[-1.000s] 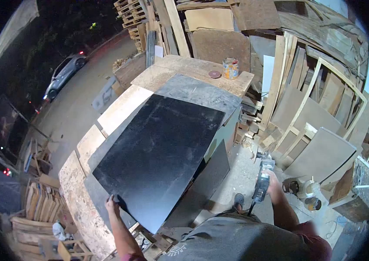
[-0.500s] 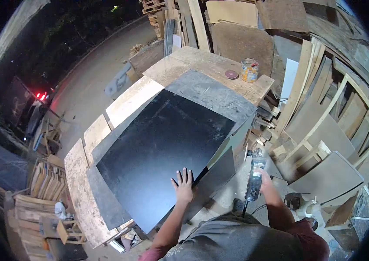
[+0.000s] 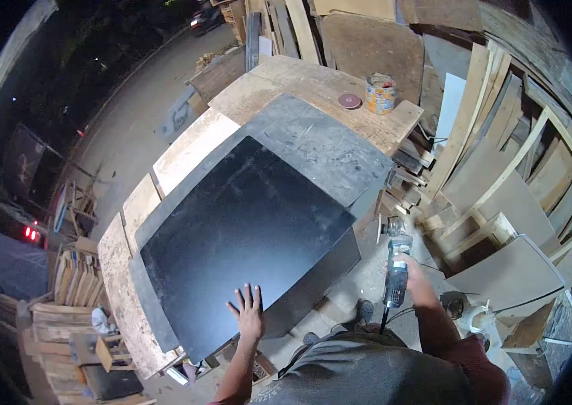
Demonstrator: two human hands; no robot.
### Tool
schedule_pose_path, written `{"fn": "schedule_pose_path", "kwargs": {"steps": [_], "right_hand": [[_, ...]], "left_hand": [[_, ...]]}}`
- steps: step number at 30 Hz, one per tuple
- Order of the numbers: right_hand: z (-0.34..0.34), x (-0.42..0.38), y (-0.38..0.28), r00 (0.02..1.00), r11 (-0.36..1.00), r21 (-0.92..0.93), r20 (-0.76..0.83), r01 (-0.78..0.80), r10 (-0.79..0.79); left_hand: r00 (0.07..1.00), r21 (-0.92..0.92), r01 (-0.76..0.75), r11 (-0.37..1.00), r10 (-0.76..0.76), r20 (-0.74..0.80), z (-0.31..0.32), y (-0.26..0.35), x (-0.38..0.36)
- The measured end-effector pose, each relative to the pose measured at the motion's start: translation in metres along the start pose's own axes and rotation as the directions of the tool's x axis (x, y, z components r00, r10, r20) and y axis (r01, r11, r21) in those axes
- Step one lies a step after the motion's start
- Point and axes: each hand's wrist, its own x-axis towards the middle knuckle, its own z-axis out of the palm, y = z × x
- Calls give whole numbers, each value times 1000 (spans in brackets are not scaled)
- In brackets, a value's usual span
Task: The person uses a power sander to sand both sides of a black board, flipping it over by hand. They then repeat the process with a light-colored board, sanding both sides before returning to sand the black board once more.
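Note:
My left hand [image 3: 249,317] lies with spread fingers on a large black panel [image 3: 232,223], near its front edge. Below that edge a dark side face [image 3: 316,280] drops away, so the panel looks like the top of a box. In my right hand [image 3: 411,271] is an angle grinder [image 3: 397,287], held upright beside the panel's right corner, its head pointing up and away from me. A cord runs from its lower end toward my body. The grinder's disc is seen edge-on, apart from the panel.
A scuffed grey sheet [image 3: 313,138] lies under the panel on the wooden worktable [image 3: 259,84]. Beyond it are a sanding disc [image 3: 349,101] and a paint-stained can [image 3: 380,98]. Boards and frames [image 3: 502,169] lean at the right. A road [image 3: 130,101] passes at the left.
The black panel now sits flush along its right edge, where a pale strip showed before. My left hand has moved left; the grinder stays at my right. A vehicle light appears on the road.

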Motion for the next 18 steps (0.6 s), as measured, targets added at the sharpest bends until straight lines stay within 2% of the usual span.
{"fn": "schedule_pose_path", "kwargs": {"steps": [3,6,12,18], "right_hand": [[-5,8,1,999,1000,-10,44,0,0],[6,8,2,1000,999,-23,6,-22,22],[20,8,8,999,994,-98,-17,-37,35],[10,23,19,997,990,-124,42,-61,66]], "left_hand": [[990,-99,138,986,-135,28,14,-2,-11],[981,-42,193,980,-192,39,21,-1,-9],[979,-89,195,977,-188,78,16,-1,-9],[977,-73,196,978,-189,94,17,-2,-8]]}}
